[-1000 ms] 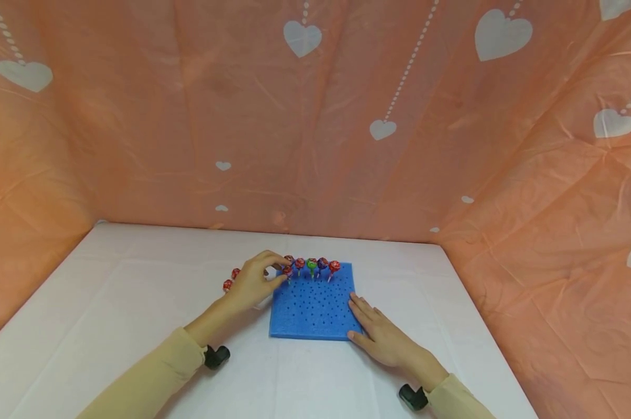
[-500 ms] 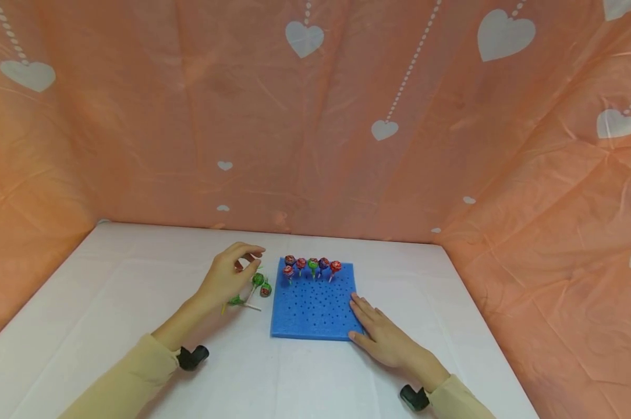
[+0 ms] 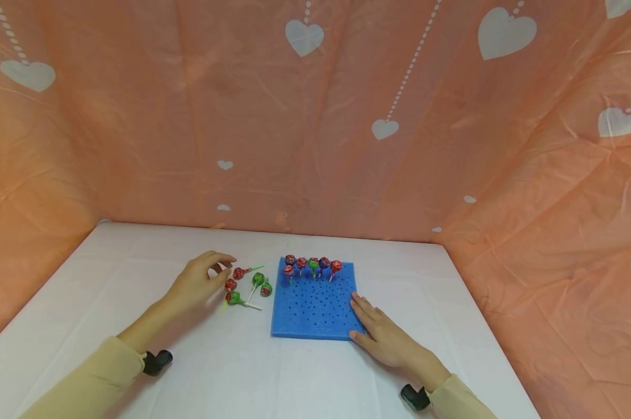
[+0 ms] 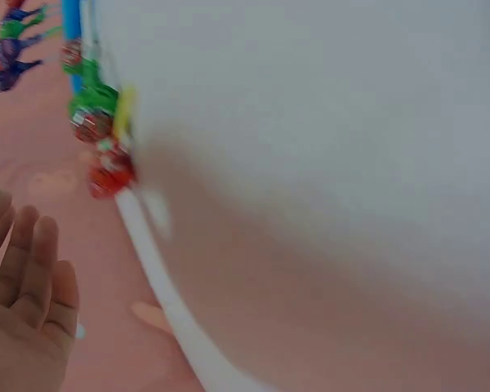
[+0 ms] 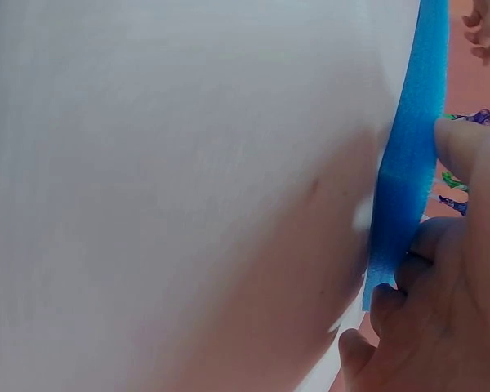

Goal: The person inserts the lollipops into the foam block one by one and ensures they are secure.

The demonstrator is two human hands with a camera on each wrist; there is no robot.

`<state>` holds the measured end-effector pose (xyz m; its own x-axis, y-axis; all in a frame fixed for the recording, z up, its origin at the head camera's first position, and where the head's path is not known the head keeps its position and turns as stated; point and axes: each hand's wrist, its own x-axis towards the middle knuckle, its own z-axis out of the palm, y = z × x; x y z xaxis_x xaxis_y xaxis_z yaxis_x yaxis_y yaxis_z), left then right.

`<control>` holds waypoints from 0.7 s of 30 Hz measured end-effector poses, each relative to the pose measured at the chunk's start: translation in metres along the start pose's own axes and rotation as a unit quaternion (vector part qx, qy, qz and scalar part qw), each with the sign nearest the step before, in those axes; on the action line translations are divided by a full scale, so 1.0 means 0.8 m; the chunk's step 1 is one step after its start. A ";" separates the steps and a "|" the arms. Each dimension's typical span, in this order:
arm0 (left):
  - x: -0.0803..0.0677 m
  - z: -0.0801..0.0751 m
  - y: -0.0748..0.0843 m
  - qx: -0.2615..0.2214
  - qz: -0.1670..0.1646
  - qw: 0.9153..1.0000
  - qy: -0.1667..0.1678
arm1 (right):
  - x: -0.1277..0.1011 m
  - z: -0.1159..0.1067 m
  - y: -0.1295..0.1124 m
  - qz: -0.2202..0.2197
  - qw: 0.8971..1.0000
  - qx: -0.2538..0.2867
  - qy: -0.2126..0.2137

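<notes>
Backdrop: peach heart-print drape, white table (image 3: 111, 273).
Left hand (image 3: 195, 283): empty, fingers loosely curled; loose lollipops (image 3: 244, 285) just to its right.
Right hand (image 3: 383, 337): flat on blue foam board (image 3: 315, 308).

Loose lollipops (image 3: 244, 285) lie on the table (image 3: 137, 279) left of the foam board (image 3: 315, 311).

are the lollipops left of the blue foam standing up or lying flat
Lying flat. The loose lollipops rest on the white table with sticks sideways, beside the foam board; only those on the board stand upright.
</notes>
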<state>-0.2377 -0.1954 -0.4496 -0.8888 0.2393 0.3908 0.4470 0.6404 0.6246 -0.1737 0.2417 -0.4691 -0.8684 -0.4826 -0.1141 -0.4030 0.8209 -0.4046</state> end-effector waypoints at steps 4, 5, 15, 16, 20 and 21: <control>-0.002 -0.005 -0.008 0.011 -0.025 0.998 -0.061 | 0.000 0.000 0.001 -0.003 1.000 0.001 -0.001; -0.002 -0.006 -0.009 0.014 -0.029 0.997 -0.073 | 0.001 0.001 0.001 -0.004 1.000 0.003 -0.001; 0.001 0.001 -0.016 0.032 -0.037 0.991 -0.128 | 0.001 0.000 0.002 -0.012 1.000 0.004 -0.004; 0.001 0.002 -0.017 0.032 -0.037 0.990 -0.130 | 0.001 0.000 0.003 -0.012 1.000 0.004 -0.004; 0.003 0.006 -0.020 0.029 -0.033 0.990 -0.135 | 0.001 0.001 0.003 -0.010 1.000 0.003 -0.005; 0.003 0.007 -0.020 0.028 -0.032 0.990 -0.135 | 0.001 0.001 0.003 -0.009 1.000 0.004 -0.005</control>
<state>-0.2481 -0.2009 -0.4628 -0.9129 0.3789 0.1519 0.3898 0.6986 0.6001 -0.1753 0.2431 -0.4707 -0.8581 -0.5002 -0.1161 -0.4159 0.8096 -0.4142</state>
